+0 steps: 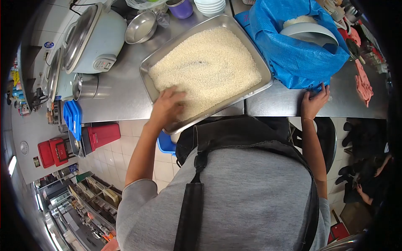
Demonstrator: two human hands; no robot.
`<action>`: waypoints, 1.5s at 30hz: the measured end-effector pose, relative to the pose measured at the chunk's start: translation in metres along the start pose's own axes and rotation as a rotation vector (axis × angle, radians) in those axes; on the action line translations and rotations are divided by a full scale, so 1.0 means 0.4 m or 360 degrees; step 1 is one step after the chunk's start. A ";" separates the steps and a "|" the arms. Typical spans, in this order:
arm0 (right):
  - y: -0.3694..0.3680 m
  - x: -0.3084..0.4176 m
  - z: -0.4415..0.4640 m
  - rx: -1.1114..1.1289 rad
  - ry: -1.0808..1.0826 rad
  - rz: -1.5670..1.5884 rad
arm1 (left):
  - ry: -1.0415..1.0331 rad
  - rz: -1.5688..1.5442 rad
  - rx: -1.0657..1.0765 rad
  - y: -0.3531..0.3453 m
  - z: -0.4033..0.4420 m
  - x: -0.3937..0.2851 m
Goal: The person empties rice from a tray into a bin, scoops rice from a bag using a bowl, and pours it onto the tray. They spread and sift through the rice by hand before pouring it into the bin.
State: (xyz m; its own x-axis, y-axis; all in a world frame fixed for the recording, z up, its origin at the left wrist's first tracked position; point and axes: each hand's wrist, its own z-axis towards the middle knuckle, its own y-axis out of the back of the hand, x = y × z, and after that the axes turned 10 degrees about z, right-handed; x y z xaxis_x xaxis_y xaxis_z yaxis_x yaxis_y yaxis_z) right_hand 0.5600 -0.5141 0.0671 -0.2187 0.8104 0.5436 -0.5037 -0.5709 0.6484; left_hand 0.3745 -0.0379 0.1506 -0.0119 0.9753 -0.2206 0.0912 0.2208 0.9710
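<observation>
A rectangular metal tray (144,72) holds a broad layer of rice (209,62), with a small dark patch near its middle. My left hand (167,105) is over the near-left part of the rice. Its fingers look apart, though motion blurs their tips. To the right of the tray stands a blue woven bag (289,58), its mouth open, with a white bowl (312,32) and more rice inside. At the bag's lower corner, by the counter's front edge, my right hand (316,102) has its thumb and fingers closed around a bit of the blue material.
On the steel counter (119,94), a large rice cooker (94,42) stands left, beside a metal bowl (141,27). A purple container (180,8) and stacked white bowls (210,6) are behind the tray. Pink gloves (363,83) lie far right. Seated people (368,180) are beyond my right arm.
</observation>
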 end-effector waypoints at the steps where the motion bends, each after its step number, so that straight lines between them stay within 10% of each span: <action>1: -0.001 0.002 0.001 -0.0003 -0.0006 0.0006 | -0.0090 -0.0079 0.0005 -0.004 0.004 -0.014; 12: 0.003 0.004 0.000 0.0002 -0.0003 0.0043 | -0.0652 -0.0129 -0.0367 -0.091 0.317 -0.112; 24: 0.000 0.001 0.004 0.0001 -0.0023 -0.0032 | 0.0172 0.0119 -0.0048 -0.038 0.151 -0.092; 34: 0.003 0.013 0.002 -0.0008 -0.0066 -0.0022 | -0.0679 -0.0087 -0.0435 -0.060 0.403 -0.331; 45: 0.005 0.020 0.006 0.0000 -0.0069 -0.0009 | -0.0482 -0.0156 0.0388 0.050 0.216 -0.115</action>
State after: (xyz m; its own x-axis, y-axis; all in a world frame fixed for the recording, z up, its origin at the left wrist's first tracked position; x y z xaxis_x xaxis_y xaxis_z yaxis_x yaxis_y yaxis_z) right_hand 0.5591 -0.5090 0.0739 -0.1794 0.8072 0.5624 -0.5047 -0.5662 0.6517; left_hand 0.4629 -0.0791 0.1722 0.2586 0.8949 -0.3637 0.3382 0.2688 0.9019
